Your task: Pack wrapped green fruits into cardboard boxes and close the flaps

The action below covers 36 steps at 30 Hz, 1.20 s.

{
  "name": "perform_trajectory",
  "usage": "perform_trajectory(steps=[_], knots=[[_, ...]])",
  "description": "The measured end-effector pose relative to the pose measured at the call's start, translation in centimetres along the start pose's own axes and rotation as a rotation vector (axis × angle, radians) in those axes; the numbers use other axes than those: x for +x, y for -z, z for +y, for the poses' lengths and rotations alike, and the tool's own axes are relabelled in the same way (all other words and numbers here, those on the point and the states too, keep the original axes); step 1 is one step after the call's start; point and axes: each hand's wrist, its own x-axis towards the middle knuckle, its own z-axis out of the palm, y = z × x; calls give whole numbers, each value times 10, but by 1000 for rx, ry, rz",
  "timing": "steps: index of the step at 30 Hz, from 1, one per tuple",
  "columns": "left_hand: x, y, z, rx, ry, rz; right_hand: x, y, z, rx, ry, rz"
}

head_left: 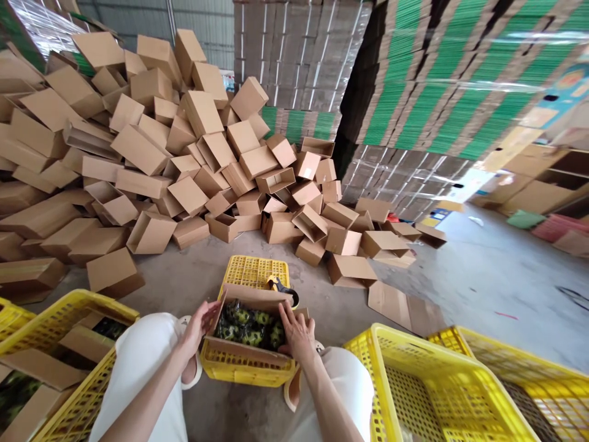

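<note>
1. White-trousered knees nearest, flanking yellow crate.
2. On crate, toward near edge: open carton, holding dark-wrapped green produce.
3. Left hand at carton's left end, fingertips near rim; cannot tell whether pinching.
4. Right hand on right end, fingers apart.
5. Black-and-yellow tool by crate's far right corner; could drop if nudged by carton or knuckles.
6. Uneven pressure could tip carton over near edge, spilling produce through open top.
</note>
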Motion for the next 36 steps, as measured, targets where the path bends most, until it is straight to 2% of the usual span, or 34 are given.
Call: perform_trajectory(steps=[3, 6, 9, 12, 14, 16, 20, 24, 26, 29, 32, 34, 36], knots=[[-2, 0, 7, 316, -96, -48, 2, -9, -1, 31, 9, -9], [1, 3, 14, 571, -88, -92, 3, -19, 4, 114, 23, 25], [6, 6, 13, 638, -63, -153, 4, -26, 15, 278, 63, 134], [12, 7, 4, 640, -87, -189, 3, -31, 20, 495, 183, 321], [15, 8, -5, 632, -93, -183, 2, -36, 15, 634, 228, 426], [17, 10, -11, 626, -106, -164, 4, -44, 5, 766, 198, 475], [20, 11, -13, 647, -105, -175, 19, -61, -10, 904, 119, 398], [19, 10, -5, 613, -76, -188, 30, -64, 3, 914, 61, 324], [16, 8, -1, 547, -71, -182, 24, -61, 19, 894, 106, 255], [10, 6, 2, 411, -50, -190, 2, -56, 46, 872, 107, 87], [5, 6, 7, 331, -13, -153, -17, -50, 63, 965, 115, -91], [4, 5, 10, 304, 24, -105, -21, -45, 64, 1012, 68, -114], [4, 4, 12, 290, 78, -70, -18, -42, 56, 1024, 4, -46]])
